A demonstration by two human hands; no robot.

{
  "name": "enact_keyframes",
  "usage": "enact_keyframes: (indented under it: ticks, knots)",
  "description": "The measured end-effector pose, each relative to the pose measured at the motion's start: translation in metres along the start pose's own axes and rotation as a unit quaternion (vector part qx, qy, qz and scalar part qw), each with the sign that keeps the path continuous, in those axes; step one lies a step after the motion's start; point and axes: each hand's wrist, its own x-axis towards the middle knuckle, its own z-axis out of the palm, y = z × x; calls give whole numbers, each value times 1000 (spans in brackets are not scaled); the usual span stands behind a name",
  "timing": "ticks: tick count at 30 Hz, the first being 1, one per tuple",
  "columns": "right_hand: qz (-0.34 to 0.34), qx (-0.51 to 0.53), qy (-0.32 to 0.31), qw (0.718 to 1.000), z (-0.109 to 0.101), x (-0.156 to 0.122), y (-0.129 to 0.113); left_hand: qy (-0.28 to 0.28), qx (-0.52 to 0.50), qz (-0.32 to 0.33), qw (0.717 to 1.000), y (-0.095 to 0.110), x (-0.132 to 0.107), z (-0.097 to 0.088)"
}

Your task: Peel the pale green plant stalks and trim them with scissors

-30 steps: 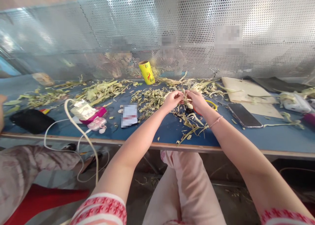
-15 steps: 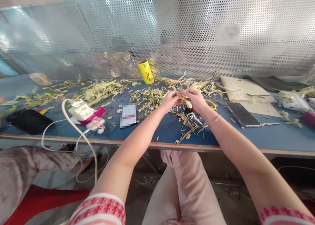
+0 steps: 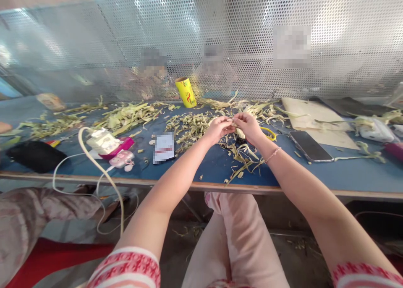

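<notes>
My left hand and my right hand meet over the blue table, fingertips pinched together. Between them is a pale strip of dried leaf, which hangs down below my right fingers and is partly hidden by them. Left of my hands spreads a heap of short, curled, yellow-green dried pieces. Longer dried strips lie beneath and in front of my right hand. Beside my right wrist is a yellow ring-shaped handle, its other part hidden behind the hand. A dark object under my hands is too covered to name.
A yellow cardboard tube stands tilted against the perforated metal screen. A phone lies to the right, near brown paper sheets. Left are a small packet, a power adapter with cables, and a black pouch.
Both hands stay nearly in place, with only slight finger movement at the leaf strip. The objects on the table have not visibly moved.
</notes>
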Motion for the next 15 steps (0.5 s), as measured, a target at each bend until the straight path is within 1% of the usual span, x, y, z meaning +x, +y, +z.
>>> enact_keyframes:
  ticks: [5, 9, 15]
  knots:
    - [-9, -7, 28, 1000, -1, 4, 4, -10, -9, 12, 1000, -1, -1, 2]
    - [-18, -5, 38, 999, -1, 4, 4, 3, -8, 16, 1000, -3, 0, 3]
    - [-16, -5, 35, 999, 0, 1, 1, 21, 15, 31, 999, -4, 0, 2]
